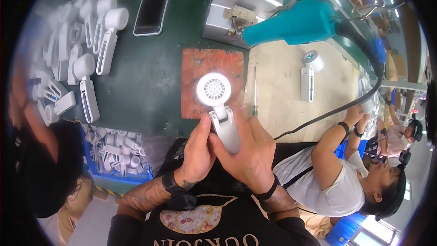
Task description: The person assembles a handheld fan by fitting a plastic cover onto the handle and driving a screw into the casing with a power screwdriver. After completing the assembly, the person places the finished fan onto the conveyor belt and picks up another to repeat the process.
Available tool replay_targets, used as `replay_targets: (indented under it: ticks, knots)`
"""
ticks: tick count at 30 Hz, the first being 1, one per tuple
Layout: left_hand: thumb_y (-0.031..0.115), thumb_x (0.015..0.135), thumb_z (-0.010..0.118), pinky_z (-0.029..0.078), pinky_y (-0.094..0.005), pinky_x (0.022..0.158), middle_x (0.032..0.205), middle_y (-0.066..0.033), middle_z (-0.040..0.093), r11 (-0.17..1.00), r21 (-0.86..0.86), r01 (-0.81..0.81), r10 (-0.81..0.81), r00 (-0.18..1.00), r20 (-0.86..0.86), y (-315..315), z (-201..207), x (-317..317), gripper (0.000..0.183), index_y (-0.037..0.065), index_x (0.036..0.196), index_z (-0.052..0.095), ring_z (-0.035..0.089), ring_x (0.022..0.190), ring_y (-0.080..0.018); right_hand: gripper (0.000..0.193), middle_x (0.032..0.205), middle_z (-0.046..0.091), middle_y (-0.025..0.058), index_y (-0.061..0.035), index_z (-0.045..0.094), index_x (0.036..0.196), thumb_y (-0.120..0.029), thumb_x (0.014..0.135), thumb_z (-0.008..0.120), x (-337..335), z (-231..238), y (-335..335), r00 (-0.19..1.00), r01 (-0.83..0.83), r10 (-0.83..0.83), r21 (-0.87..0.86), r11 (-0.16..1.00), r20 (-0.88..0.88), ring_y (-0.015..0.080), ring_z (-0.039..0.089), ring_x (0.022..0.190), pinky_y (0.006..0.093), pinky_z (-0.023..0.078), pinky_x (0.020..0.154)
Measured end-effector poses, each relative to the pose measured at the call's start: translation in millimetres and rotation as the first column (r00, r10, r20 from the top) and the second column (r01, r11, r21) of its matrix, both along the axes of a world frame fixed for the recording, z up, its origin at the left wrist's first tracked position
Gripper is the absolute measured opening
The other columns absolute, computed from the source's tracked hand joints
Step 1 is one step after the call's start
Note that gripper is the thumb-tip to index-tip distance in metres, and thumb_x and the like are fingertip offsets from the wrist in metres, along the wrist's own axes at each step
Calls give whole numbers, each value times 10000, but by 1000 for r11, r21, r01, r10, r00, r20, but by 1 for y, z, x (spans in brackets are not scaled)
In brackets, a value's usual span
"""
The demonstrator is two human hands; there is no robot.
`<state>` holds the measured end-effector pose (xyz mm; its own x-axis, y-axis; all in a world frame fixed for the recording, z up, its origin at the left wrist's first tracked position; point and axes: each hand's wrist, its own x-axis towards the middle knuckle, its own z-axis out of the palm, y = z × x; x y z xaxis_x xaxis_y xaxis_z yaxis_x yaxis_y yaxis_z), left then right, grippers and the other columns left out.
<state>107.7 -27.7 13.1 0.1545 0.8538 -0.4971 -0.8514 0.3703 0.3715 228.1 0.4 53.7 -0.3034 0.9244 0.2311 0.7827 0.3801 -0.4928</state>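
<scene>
A white handheld fan (214, 89) with a round slotted head is between my hands, its head pointing away from me over a reddish-brown square mat (191, 70). My right hand (249, 156) is closed around the right side of the fan's handle. From the other side, my left hand (197, 155) presses its fingers against the handle near the hinged neck. Just right of the mat lies a thin screwdriver (255, 92). Above it, a teal electric screwdriver (293, 22) hangs tilted, its tip toward a grey metal machine (226, 7).
Many white fans (107, 45) lie along the table's left side. A blue crate (98, 173) below holds more. Another fan (308, 79) lies on a beige sheet (277, 118) at right. A phone (151, 12) rests at the back. A black cable (337, 107) crosses the right side, beside a co-worker (327, 177).
</scene>
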Motion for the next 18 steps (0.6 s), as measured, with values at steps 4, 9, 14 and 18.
replay_targets:
  ticks: [4,9,14,18]
  knots:
    - [364,1121,332,458,-318,1013,1253,-103,625,1000,9,-16,16,1000,6,-2,-1,2,501,-29,1359,530,587,1135,-158,647,786,544,105,-14,593,1330,-237,772,832,-1,-3,0,999,10,-11,35,999,46,289,586,643,391,475,565]
    - [273,1099,427,465,-310,991,1214,-83,633,998,69,11,-7,999,-51,1,0,0,391,-15,1339,536,585,1103,-124,645,793,526,98,0,616,1309,-244,750,824,-2,-7,1,995,28,-35,75,997,95,258,559,659,368,466,566]
    - [128,1019,600,516,-247,850,1063,-26,681,981,140,137,-80,933,-351,3,-7,-9,327,0,1314,542,634,916,-73,664,809,519,85,-12,638,1308,-267,723,822,-4,-4,-1,993,9,-13,33,999,116,247,569,696,358,488,587]
    - [164,1017,613,550,-283,852,1144,-91,686,985,131,112,-65,946,-317,10,1,-17,371,-16,1327,518,662,1001,-123,686,872,520,73,-65,623,1334,-198,697,843,-11,-1,1,999,-11,13,64,998,-39,238,537,684,344,465,587]
